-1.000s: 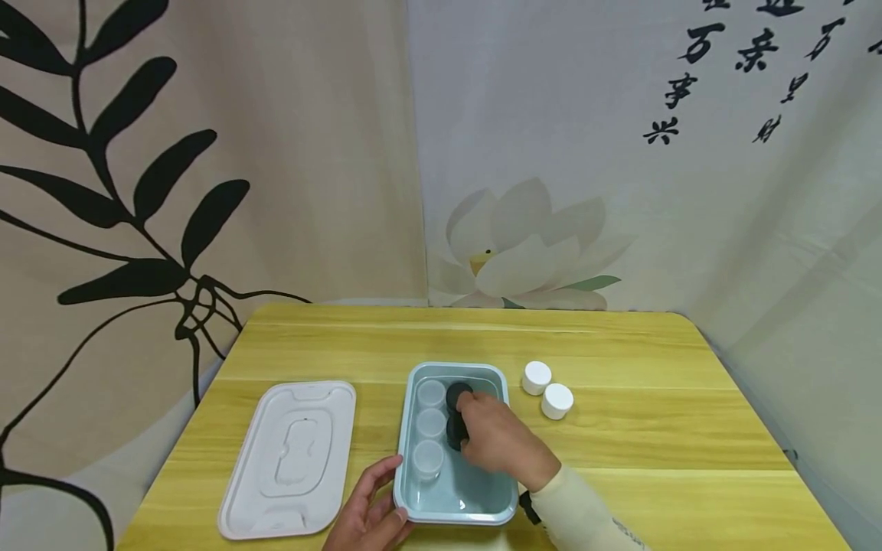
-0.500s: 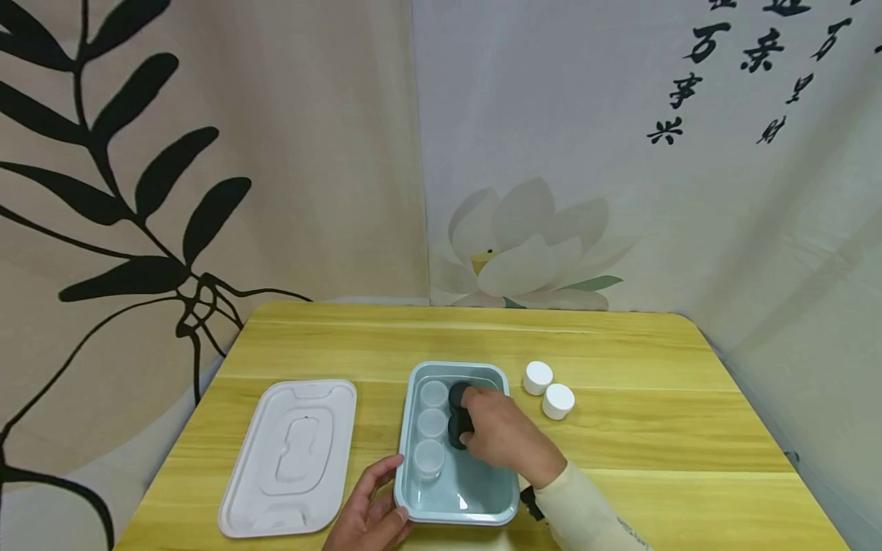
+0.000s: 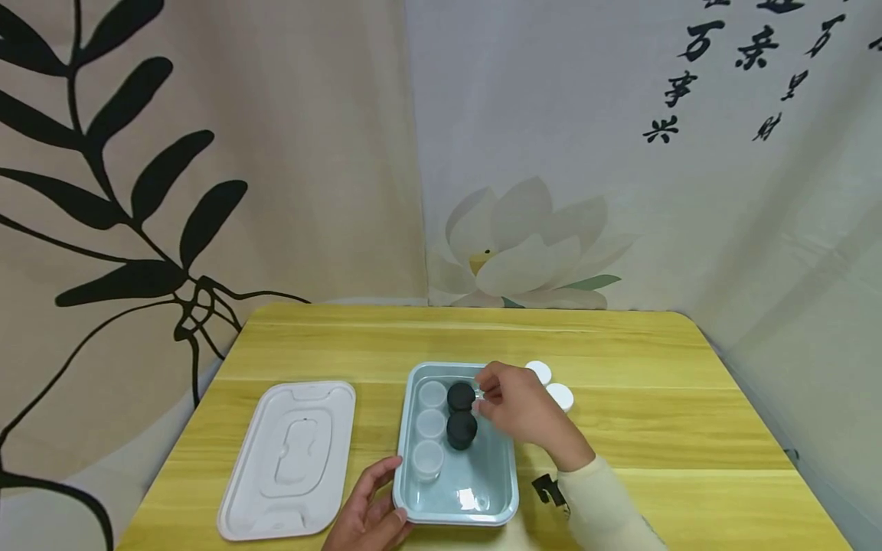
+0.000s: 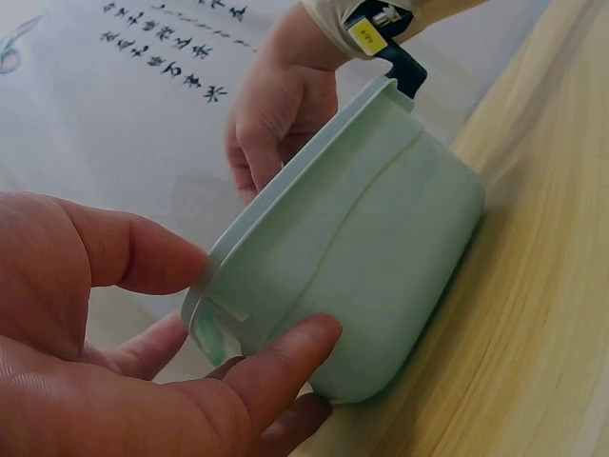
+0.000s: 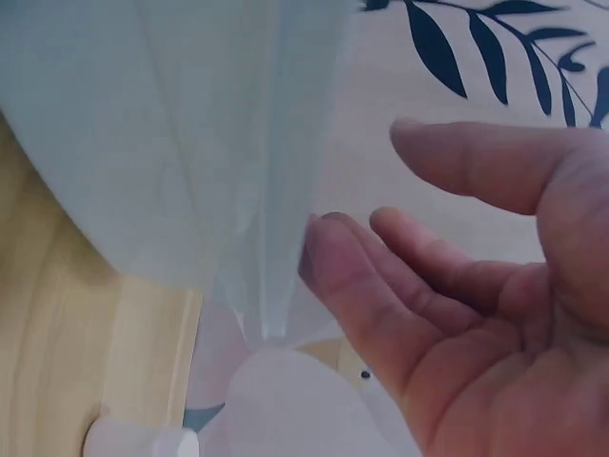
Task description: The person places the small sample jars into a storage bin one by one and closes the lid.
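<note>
A pale blue-green plastic box [image 3: 475, 490] stands on the table. My left hand [image 3: 372, 505] holds its near left corner, thumb and fingers against the rim and outer wall, as the left wrist view shows. Inside, several small round pieces stand in two columns: whitish cap-like ones [image 3: 429, 459] along the left wall, and black ones [image 3: 462, 430] beside them. My right hand [image 3: 520, 405] is raised over the box's right rim, beside the far black piece. In the right wrist view its thumb and fingers [image 5: 352, 276] are apart, with nothing between them.
Two white round caps [image 3: 560, 396] stand right of the box, partly hidden by my right hand. A white lid [image 3: 292, 459] lies flat to the left. The wooden table [image 3: 654, 428] meets hanging cloth at its far edge.
My right hand has let go of the black round pieces and moved up and right, leaving both in the box. The left hand and box have stayed put.
</note>
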Available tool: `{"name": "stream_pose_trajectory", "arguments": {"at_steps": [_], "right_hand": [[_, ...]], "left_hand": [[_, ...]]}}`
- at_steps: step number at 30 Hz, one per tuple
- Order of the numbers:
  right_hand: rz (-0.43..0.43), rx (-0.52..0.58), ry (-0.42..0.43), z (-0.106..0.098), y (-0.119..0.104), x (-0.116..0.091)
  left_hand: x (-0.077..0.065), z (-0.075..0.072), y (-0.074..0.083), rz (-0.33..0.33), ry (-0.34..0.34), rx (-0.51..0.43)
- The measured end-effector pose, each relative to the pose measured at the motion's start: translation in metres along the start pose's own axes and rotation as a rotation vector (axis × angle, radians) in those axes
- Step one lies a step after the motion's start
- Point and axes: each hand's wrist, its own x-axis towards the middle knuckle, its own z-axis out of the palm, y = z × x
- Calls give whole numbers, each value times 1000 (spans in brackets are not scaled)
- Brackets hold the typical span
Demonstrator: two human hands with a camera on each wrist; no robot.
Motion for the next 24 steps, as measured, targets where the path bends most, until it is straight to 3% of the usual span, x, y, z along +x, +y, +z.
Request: {"name": "stream_pose_trajectory", "arguments": {"at_steps": [13, 24], "right_hand": [[107, 176, 162, -34, 40, -9], [234, 106, 338, -40, 98, -40]], "left_hand": [[-1, -2, 0, -1, 15, -19], [-1, -1, -2, 0, 19, -3]]}}
